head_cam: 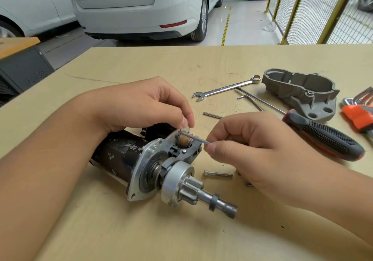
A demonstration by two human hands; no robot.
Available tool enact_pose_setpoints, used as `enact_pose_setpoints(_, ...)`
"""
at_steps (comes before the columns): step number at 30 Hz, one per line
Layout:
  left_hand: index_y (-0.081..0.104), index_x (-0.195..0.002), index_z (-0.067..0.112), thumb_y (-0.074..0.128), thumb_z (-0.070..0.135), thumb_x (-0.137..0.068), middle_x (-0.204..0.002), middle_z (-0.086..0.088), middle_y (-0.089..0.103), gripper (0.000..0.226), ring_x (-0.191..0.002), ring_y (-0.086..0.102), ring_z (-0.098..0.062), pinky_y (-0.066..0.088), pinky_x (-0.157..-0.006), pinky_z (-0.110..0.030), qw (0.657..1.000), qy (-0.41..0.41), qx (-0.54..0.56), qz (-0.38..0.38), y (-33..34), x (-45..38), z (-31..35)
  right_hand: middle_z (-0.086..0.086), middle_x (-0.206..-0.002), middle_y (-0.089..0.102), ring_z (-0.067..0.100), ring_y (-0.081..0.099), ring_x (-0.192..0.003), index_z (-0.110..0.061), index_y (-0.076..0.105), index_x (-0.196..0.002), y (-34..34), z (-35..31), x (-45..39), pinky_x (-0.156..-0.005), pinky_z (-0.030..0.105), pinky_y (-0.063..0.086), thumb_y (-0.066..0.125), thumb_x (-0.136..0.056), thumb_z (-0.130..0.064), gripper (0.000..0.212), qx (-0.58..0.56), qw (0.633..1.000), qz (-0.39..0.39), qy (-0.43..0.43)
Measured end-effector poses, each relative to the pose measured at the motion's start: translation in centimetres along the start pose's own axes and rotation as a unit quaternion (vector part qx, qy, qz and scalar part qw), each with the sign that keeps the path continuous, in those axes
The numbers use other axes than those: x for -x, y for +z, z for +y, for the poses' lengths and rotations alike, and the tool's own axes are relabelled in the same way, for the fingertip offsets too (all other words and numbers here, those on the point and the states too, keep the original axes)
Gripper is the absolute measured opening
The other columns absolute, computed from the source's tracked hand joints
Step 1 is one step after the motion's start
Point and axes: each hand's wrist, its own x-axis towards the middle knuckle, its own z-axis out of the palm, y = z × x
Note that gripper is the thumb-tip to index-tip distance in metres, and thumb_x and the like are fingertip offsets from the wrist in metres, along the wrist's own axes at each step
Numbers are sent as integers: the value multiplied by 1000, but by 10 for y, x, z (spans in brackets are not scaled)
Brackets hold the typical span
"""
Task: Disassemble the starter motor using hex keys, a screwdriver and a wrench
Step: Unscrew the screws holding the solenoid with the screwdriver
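At worktop [201, 58] centre lies the starter motor [153, 163], long axis running ten to four o'clock, pinion shaft toward four. Right hand [252, 149] pinches a hex key [196, 139] set at a screw by the solenoid plunger; left hand [145, 107] curls over the housing, steadying it. Next, probably, seat the key squarely, then turn.

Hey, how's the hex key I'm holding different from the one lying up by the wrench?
The hex key in the right hand at is pinched and raised, its tip at the starter motor; the loose hex key lies flat and untouched on the table. The held one shows only a straight shaft; the loose one shows its bent short end. Both are thin, grey metal.
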Motion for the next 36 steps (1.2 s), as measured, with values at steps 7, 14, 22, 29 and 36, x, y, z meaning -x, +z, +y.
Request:
enact_pose_setpoints(7, 83, -89, 17, 65, 24, -81, -74, -18, 65, 21, -64, 60, -21, 48, -58, -27, 1000, -1, 13, -3, -1, -2, -1, -4, -50, 44, 5, 32, -40, -12, 71, -79, -2, -3, 0, -40, 16, 28, 71, -90, -19, 12, -14, 999, -20, 22)
enact_pose_setpoints(14, 83, -90, 18, 64, 25, -82, -76, -32, 61, 21, -66, 56, -25, 45, -63, -34, 1000, 9, 9, -9, -1, -2, -3, 2, -54, 48, 4, 32, -42, -12, 72, -78, -1, -7, 1, -40, 16, 27, 68, -87, -18, 12, -18, 1000, -12, 17)
enact_pose_setpoints(22, 83, -89, 19, 64, 24, -82, -73, -16, 63, 21, -64, 58, -20, 47, -58, -26, 1000, 8, 10, -9, -2, -3, -5, 0, -53, 49, 5, 36, -43, -12, 72, -77, 0, -6, 1, -42, 19, 30, 67, -88, -17, 13, 18, 1000, -6, 18)
enact_pose_setpoints(29, 83, -91, 19, 64, 24, -83, -83, -36, 62, 21, -67, 58, -25, 46, -65, -35, 1000, 10, 5, -14, -1, -1, -2, -1, -52, 49, 5, 36, -43, -14, 72, -78, 0, -5, 2, -42, 19, 30, 67, -89, -18, 12, 6, 1000, -9, 17)
enact_pose_setpoints(36, 83, -91, 20, 64, 24, -83, -93, -38, 66, 21, -73, 62, -29, 48, -71, -41, 1000, 17, -6, -12, -1, -3, -5, -4, -51, 47, 4, 34, -41, -16, 72, -80, -1, -1, 1, -41, 17, 29, 68, -89, -21, 11, -7, 1000, -11, 17)
